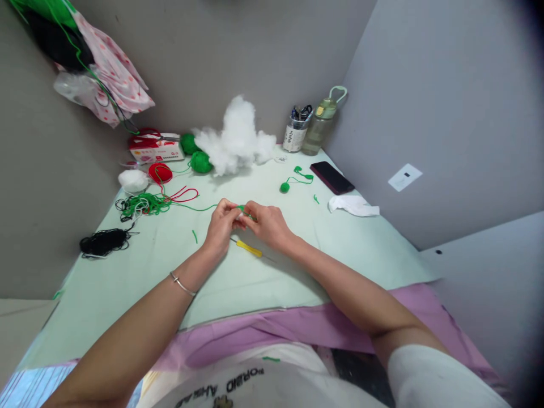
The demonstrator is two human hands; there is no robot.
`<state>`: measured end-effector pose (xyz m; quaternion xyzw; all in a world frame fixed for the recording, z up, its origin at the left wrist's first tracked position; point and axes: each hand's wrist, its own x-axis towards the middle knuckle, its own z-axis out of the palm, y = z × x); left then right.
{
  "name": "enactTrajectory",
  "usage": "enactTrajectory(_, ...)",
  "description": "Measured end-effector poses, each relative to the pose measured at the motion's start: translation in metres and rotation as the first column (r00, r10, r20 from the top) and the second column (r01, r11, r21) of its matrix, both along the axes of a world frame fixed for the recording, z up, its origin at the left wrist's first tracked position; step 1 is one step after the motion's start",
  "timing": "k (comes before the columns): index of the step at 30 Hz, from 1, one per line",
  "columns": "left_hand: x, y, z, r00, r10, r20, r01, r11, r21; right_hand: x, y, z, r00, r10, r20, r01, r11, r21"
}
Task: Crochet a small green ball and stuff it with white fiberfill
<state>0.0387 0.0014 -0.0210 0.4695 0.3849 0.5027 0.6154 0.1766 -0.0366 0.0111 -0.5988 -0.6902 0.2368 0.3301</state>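
My left hand [221, 222] and my right hand [267, 222] meet over the middle of the table, fingers closed around a small green and white crochet piece [240, 209]. Most of the piece is hidden by my fingers. A strand of green yarn [199, 209] runs from it leftward to a tangled green yarn heap [147, 204]. Just below my hands lies a crochet hook with a yellow handle [249, 249]. A short green yarn scrap [194, 236] rests left of my left hand.
White stuffing [240, 141] is piled at the back, beside green yarn balls [201, 162]. Black yarn [104, 242], red yarn [160, 173] and a box with scissors [157, 150] sit at left. A phone [332, 178], bottle [318, 127], pen cup [294, 135] and green crochet pieces [284, 187] occupy the right.
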Motion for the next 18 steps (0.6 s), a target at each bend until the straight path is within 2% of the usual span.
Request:
enactTrajectory(10, -0.009, -0.003, 0.008, 0.983, -0.174, 0.052, 0.172, 0.984, 0.041, 0.012, 0.008, -0.001, 0.993, -0.076, -0.087, 0.075, 0.997, -0.018)
enactTrajectory(18, -0.007, -0.003, 0.002, 0.99, -0.143, -0.013, 0.143, 0.988, 0.056, 0.011, 0.0, 0.011, 0.999, 0.028, -0.032, -0.028, 1.0, -0.011)
